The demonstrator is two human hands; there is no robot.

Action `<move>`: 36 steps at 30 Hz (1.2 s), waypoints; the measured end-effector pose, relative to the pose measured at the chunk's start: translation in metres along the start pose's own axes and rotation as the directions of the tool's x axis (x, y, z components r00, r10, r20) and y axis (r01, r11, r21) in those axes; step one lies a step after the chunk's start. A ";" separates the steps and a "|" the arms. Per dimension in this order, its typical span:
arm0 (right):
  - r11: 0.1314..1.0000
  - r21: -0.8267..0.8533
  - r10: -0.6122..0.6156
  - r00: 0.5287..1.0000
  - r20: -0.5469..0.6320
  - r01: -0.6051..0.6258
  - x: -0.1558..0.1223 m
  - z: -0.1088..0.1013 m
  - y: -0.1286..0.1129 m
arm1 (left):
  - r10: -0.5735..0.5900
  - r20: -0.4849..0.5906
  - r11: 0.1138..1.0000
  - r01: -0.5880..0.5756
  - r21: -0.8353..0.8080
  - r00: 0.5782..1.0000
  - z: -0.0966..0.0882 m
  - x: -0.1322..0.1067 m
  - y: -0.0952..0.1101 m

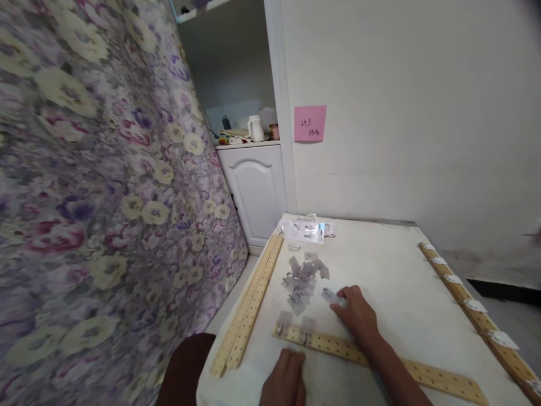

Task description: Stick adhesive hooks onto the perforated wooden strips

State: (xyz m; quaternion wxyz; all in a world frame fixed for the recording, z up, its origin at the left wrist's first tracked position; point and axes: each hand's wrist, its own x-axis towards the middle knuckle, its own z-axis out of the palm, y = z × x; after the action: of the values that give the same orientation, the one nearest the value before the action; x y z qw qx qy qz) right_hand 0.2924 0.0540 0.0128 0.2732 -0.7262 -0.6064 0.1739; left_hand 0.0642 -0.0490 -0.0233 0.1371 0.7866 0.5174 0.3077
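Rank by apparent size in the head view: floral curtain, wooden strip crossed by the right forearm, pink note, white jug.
1. Floral curtain
2. Wooden strip, even partly covered
3. Pink note
4. White jug

Nearness to the camera may enlarge the strip.

On the tabletop (380, 254), two strips (256, 301) lie along the left edge, packets (301, 282) to their right, a crosswise strip (338, 347) before the packets, another strip (477, 321) along the right edge, and packaging (302, 231) at the far left.
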 end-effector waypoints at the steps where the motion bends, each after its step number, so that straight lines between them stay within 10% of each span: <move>1: 1.000 0.005 0.003 1.000 -0.006 -0.003 -0.001 0.000 -0.001 | -0.006 0.007 1.000 0.006 0.007 1.000 0.001 0.000 -0.001; 11: 0.979 0.204 -0.027 0.998 0.051 0.016 -0.002 -0.002 0.003 | 0.021 0.044 1.000 -0.021 -0.007 0.999 -0.006 0.001 0.007; 21: 0.725 0.688 -0.277 0.933 0.228 0.047 -0.022 -0.029 0.012 | 0.083 0.077 0.996 -0.085 0.026 0.994 -0.004 -0.001 0.020; 26: 0.801 0.583 -0.361 0.888 0.286 0.138 -0.031 -0.025 0.001 | 0.090 0.116 0.995 -0.084 -0.060 0.989 0.031 -0.001 0.028; 36: 0.857 0.424 -0.431 0.858 0.279 0.292 -0.030 -0.010 0.000 | -0.007 0.299 0.997 0.028 -0.066 0.954 0.006 0.009 0.052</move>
State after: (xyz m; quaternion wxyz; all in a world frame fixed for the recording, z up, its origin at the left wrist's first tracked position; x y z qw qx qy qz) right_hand 0.2920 0.0233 0.0182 0.3148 -0.4877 -0.7305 0.3598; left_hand 0.1080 -0.0620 0.0032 0.2437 0.8143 0.4866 0.2020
